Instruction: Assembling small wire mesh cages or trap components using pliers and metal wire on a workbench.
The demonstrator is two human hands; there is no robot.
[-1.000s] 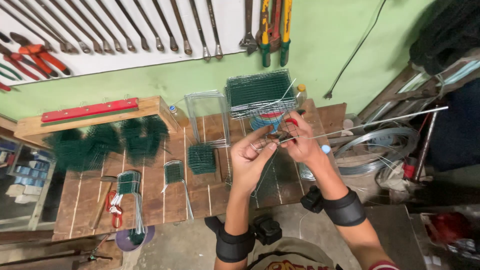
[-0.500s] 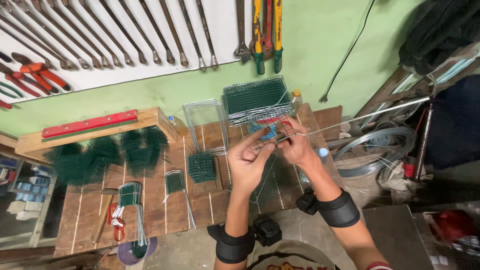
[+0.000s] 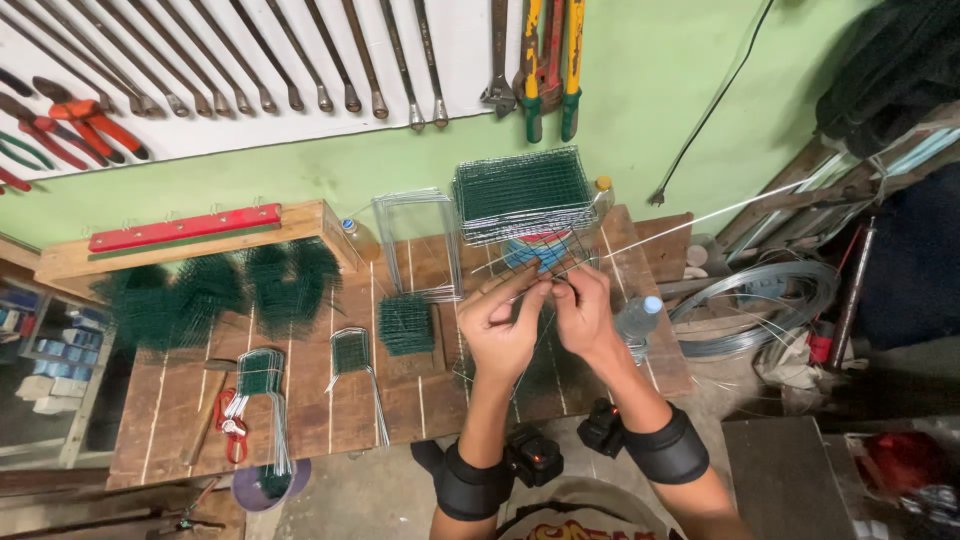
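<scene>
Hands lowered slightly (both pinching wire (image 3: 700,215)).

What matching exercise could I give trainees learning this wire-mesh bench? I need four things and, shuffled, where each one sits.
Things:
1. stack of green mesh panels
2. red bar
3. clear plastic bottle
4. coil of bare wire

Places:
A. on top of the wooden box at the bench's back left
B. off the bench's right end, low beside it
C. at the back of the bench, just beyond the two hands
D. on the bench right beside the right hand

Pairs: 1-C, 2-A, 3-D, 4-B
</scene>
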